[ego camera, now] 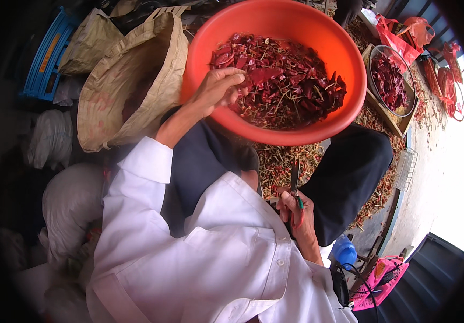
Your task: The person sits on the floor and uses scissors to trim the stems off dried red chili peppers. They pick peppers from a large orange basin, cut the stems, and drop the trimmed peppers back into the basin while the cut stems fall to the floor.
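Over the near left rim of a large orange-red plastic basin [276, 139], my left hand [218, 89] pinches a dark red dried chilli [265, 75] between thumb and fingers. Beneath it, a heap of dried chillies [272, 52] with thin pale stems fills the lower part of the basin. Down between my knees, my right hand [301, 212] grips a pair of scissors [295, 177]. Their dark blades point away from me, and green and red show at the handles. Whether the blades are apart I cannot tell.
A wide-mouthed woven sack [107, 97] stands left of the basin, near a blue crate [46, 56]. Cut stems and chilli bits [288, 157] litter the floor. At right are a wooden tray [385, 103] of chillies, a wire basket [405, 169] and a pink basket [381, 282].
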The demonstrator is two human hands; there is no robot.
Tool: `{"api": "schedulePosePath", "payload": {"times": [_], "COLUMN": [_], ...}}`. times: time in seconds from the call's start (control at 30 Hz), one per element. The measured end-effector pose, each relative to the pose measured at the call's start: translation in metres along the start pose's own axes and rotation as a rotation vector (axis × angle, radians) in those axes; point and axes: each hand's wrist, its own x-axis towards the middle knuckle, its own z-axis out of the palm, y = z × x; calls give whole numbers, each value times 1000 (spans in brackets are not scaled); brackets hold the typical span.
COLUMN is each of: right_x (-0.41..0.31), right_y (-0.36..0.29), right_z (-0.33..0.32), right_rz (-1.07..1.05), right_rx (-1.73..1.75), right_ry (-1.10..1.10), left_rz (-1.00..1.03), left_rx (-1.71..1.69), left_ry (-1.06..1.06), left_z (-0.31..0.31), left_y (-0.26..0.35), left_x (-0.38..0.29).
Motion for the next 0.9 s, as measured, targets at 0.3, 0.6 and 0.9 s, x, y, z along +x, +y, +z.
{"api": "schedulePosePath", "payload": {"times": [0.3, 0.6, 0.9], "right_x": [10, 19, 26], "right_y": [9, 11, 11], "right_z": [-4, -5, -4], "right_rz": [1, 46, 103], "right_rx": [-61, 25, 51], "right_ry": [-7, -13, -4], "left_rz": [251, 340, 549], "left_rx": [143, 1073, 1310], "left_ry": [183, 759, 259], "left_z": [-58, -184, -67], "left_y": [32, 70, -1], "left_x": [-33, -82, -27]}}
